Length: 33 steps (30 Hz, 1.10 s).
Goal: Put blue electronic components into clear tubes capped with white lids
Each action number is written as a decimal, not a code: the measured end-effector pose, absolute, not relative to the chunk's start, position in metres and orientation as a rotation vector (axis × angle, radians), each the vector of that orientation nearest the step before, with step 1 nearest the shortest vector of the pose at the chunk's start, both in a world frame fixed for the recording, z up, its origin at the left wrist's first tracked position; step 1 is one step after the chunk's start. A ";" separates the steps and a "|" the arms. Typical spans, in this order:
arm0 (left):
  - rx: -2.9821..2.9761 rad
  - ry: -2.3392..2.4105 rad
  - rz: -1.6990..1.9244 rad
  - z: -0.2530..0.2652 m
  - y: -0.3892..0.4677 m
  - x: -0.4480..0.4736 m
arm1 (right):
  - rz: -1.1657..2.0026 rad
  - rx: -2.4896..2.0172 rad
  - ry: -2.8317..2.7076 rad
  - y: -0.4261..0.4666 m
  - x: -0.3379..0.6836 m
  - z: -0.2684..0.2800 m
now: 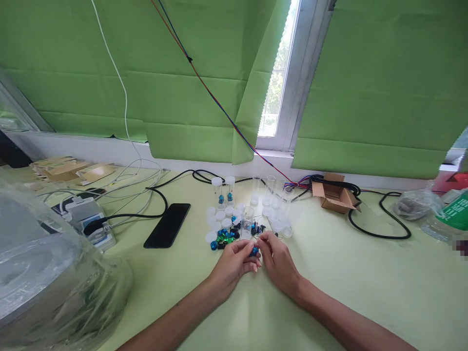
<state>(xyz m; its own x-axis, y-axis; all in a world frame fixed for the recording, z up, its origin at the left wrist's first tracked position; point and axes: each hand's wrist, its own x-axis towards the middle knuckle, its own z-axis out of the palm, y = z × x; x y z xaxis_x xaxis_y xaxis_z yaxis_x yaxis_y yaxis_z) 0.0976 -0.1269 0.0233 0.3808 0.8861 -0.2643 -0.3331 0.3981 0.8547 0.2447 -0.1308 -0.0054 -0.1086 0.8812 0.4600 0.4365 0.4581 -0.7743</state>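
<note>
Between the fingertips of my left hand (239, 261) is a small blue part (253, 251), too small to name more exactly. My right hand (277, 254) is pinched close beside it; what its fingertips hold, if anything, cannot be made out. Just beyond my hands stands a clear open tube (247, 222). Left of that tube lies a pile of small blue, green and black parts (226, 237). Several white round caps (215, 227) lie around the pile. Farther back, two capped tubes (230, 191) stand with blue pieces inside, and several clear tubes (270, 187) stand to the right.
A black phone (167, 225) lies to the left, near a power strip (89, 219) with cables. A large plastic-wrapped object (54, 278) fills the left foreground. Back right are an open cardboard box (334, 199), a black cable (393, 237) and a bottle with a green label (448, 217).
</note>
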 end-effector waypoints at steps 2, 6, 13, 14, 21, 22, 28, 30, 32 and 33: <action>0.789 0.825 0.889 0.023 -0.127 0.098 | 0.554 -1.137 -1.724 -0.131 0.244 -0.005; 0.776 0.810 0.876 0.022 -0.128 0.099 | 0.523 -1.143 -1.731 -0.131 0.244 -0.004; 0.715 0.838 0.847 0.020 -0.125 0.100 | 0.506 -1.147 -1.735 -0.131 0.244 -0.003; 0.712 0.835 0.843 0.019 -0.125 0.100 | 0.513 -1.144 -1.737 -0.131 0.244 -0.002; 0.727 0.812 0.832 0.016 -0.125 0.099 | 0.535 -1.138 -1.738 -0.132 0.244 -0.001; 0.732 0.810 0.831 0.016 -0.125 0.099 | 0.540 -1.140 -1.739 -0.132 0.244 -0.001; 0.743 0.801 0.818 0.017 -0.125 0.099 | 0.574 -1.142 -1.737 -0.132 0.245 -0.001; 0.726 0.806 0.809 0.017 -0.125 0.099 | 0.587 -1.137 -1.733 -0.132 0.245 -0.001; 0.704 0.822 0.798 0.018 -0.124 0.099 | 0.587 -1.133 -1.731 -0.132 0.245 -0.001; 0.697 0.831 0.792 0.019 -0.124 0.099 | 0.586 -1.132 -1.731 -0.132 0.245 -0.002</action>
<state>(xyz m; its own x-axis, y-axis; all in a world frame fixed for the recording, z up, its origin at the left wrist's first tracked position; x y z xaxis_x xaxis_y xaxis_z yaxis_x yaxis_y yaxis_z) 0.0988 -0.1242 0.0194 0.4340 0.8233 -0.3658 -0.3259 0.5220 0.7882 0.2449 -0.1321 -0.0017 -0.1181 0.8842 0.4519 0.4280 0.4560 -0.7803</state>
